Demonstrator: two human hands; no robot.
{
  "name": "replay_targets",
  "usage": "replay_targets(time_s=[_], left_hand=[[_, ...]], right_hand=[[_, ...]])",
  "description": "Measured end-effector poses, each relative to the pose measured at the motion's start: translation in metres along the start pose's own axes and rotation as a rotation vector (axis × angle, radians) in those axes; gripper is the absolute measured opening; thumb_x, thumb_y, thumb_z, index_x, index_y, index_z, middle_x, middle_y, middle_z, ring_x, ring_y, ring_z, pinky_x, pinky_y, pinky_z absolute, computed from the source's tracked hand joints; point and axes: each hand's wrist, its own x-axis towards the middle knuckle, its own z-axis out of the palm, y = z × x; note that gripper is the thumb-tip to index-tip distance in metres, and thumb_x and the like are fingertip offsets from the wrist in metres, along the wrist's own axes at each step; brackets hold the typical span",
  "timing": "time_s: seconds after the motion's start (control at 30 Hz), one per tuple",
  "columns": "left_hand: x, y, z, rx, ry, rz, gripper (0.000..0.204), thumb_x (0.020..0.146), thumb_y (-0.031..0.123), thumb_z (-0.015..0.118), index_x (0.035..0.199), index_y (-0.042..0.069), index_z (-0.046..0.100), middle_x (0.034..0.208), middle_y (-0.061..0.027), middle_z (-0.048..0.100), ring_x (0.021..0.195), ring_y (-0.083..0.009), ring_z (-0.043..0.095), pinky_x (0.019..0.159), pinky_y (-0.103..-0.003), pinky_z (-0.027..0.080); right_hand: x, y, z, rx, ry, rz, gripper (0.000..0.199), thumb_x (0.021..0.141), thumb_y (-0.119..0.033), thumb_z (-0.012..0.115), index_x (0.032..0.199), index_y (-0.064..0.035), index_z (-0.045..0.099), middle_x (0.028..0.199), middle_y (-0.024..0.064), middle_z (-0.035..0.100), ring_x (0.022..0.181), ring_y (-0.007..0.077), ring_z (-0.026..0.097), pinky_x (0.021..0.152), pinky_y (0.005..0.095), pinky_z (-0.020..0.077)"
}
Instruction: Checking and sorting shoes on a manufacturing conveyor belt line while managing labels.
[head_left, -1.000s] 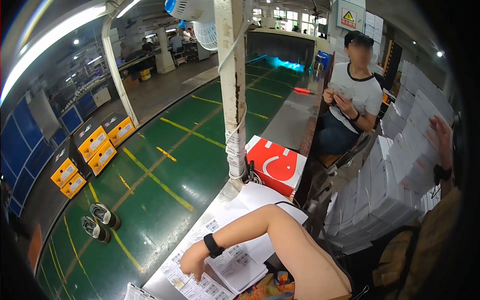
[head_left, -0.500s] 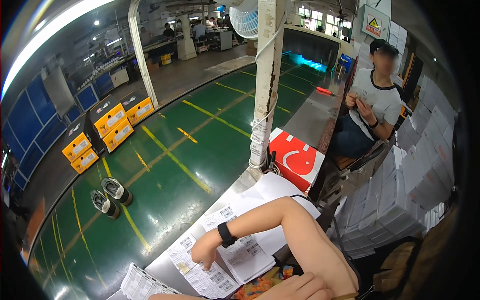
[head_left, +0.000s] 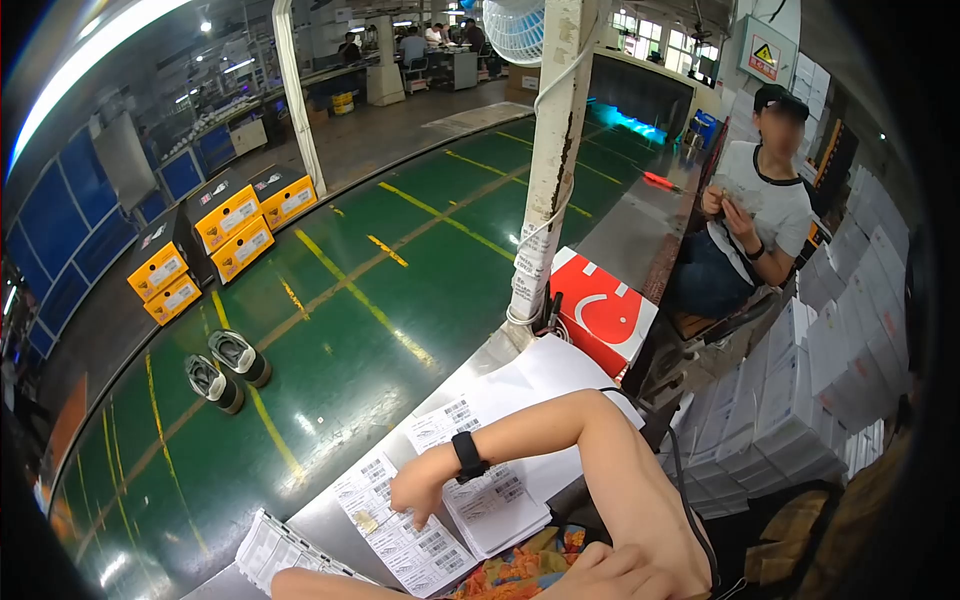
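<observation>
Nearby, right hand (head_left: 425, 492) fingers curled (perhaps empty) over label sheets (head_left: 400, 535), shoes (head_left: 227, 367) beyond.

label sheets (head_left: 420, 535) | white, barcode stickers in rows | flat, overlapping | on table edge by conveyor

Two shoes (head_left: 227, 367) on the green belt; four yellow-and-black boxes (head_left: 213, 243); one red box (head_left: 602, 310); one fan (head_left: 513, 27).
</observation>
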Motion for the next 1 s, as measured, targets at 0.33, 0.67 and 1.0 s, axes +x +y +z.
replay_targets(time_s=[0.33,0.67,1.0], left_hand=[[0.028,0.016,0.001,0.313,-0.024,0.055,0.036,0.066,0.026,0.064,0.093,0.003,0.061,0.088,-0.0081,0.061,0.100,-0.0301,0.048,0.078,-0.042,0.034],[0.051,0.010,0.013,1.098,0.147,0.903,0.021,0.079,0.024,0.055,0.075,0.008,0.068,0.077,-0.0033,0.057,0.098,-0.0259,0.050,0.088,-0.040,0.035],[0.052,0.004,0.026,0.820,0.347,0.866,0.024,0.072,0.027,0.057,0.072,0.006,0.069,0.077,-0.0066,0.063,0.098,-0.0316,0.054,0.096,-0.048,0.035]], right_hand=[[0.003,0.005,0.002,0.064,0.039,-0.024,0.047,0.080,-0.043,0.068,0.094,0.0014,0.070,0.086,0.0209,0.068,0.084,0.0368,0.065,0.073,0.0433,0.0501],[0.001,0.002,-0.010,0.055,-0.048,-0.028,0.045,0.082,-0.039,0.067,0.102,0.0014,0.065,0.090,0.0225,0.067,0.087,0.0399,0.064,0.075,0.0468,0.0495],[-0.013,-0.001,-0.008,0.038,0.026,0.074,0.045,0.079,-0.041,0.068,0.093,0.0015,0.068,0.086,0.0221,0.067,0.084,0.0396,0.064,0.074,0.0466,0.0500]])
